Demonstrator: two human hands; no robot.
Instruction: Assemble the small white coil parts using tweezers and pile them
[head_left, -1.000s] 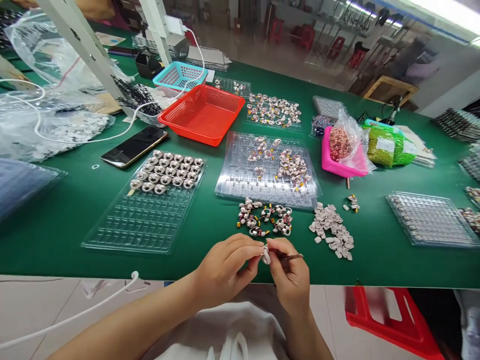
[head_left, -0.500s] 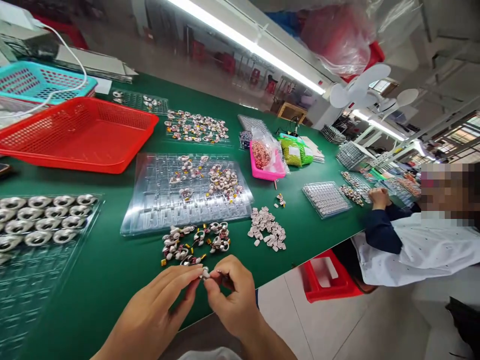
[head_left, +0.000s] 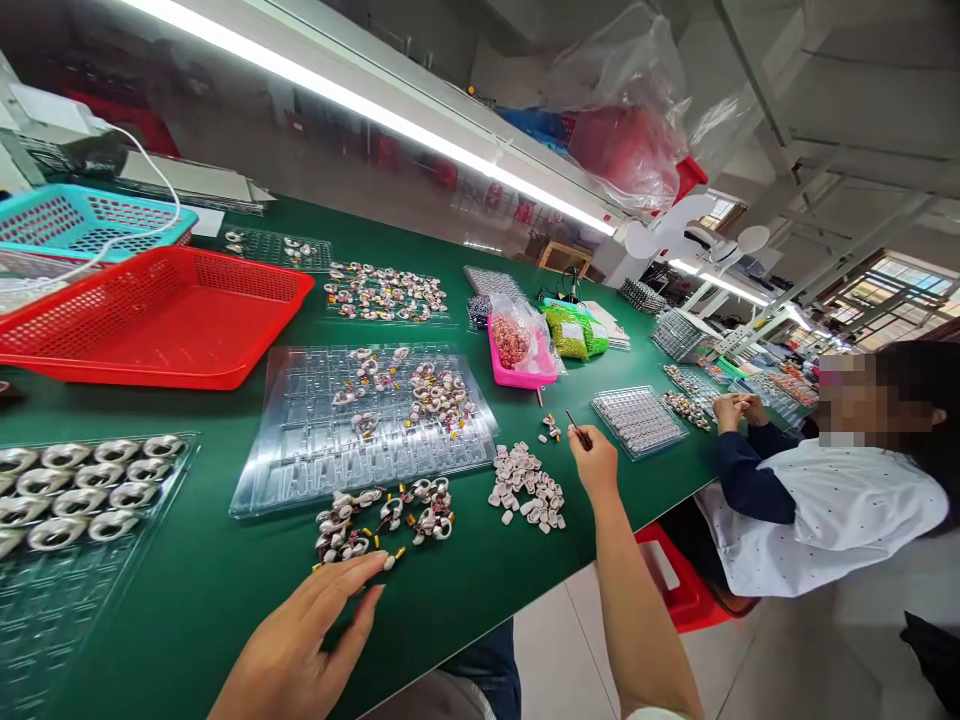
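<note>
My left hand (head_left: 307,625) is low at the table's front, fingers stretched out and thumb apart. At its fingertips lies a small white part (head_left: 388,563), touching or almost touching them. Just beyond is a pile of small white-and-silver ring-shaped parts (head_left: 341,525) with yellow tabs. My right hand (head_left: 598,465) is closed around a thin dark tweezer-like tool (head_left: 576,428), out to the right. Left of that hand are a small part with a yellow tab (head_left: 553,425) and a heap of pale flat pieces (head_left: 525,485).
A clear plastic tray (head_left: 300,460) carries more ring-shaped parts; another tray (head_left: 82,590) at left holds rows of silver shells. Around them are a red basket (head_left: 202,310), a pink bin (head_left: 517,375) and a filled tray (head_left: 637,420). A co-worker (head_left: 825,500) sits at right.
My hands, together over the small white part before, have separated. The right hand has moved right and forward with the dark tool; the left has let go of the part. The view has shifted.
</note>
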